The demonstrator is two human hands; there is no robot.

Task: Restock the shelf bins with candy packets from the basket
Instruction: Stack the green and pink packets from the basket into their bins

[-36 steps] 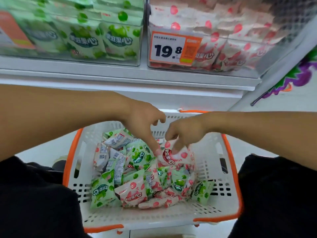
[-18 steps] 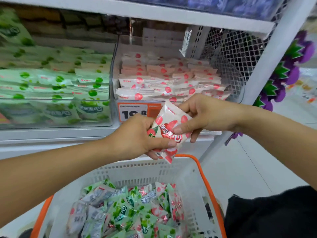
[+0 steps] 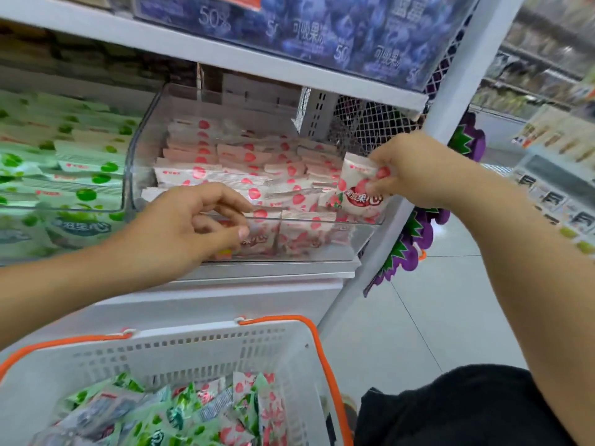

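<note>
Right hand (image 3: 415,170) pinches pink packet (image 3: 360,188) | over clear bin (image 3: 322,222)

1. Both forearms bare from the frame edge to the wrist; no sleeve, cuff or glove in view.
2. Left hand (image 3: 190,226): no ring, watch or band visible. Thumbnail short, unpainted.
3. Right hand (image 3: 415,170): no ring, watch or wrist strap visible. Nails hard to make out.
4. Black garment (image 3: 450,410) at near right, plain dark fabric, soft folds, no print or logo seen. Which piece of clothing it is cannot be told.
</note>
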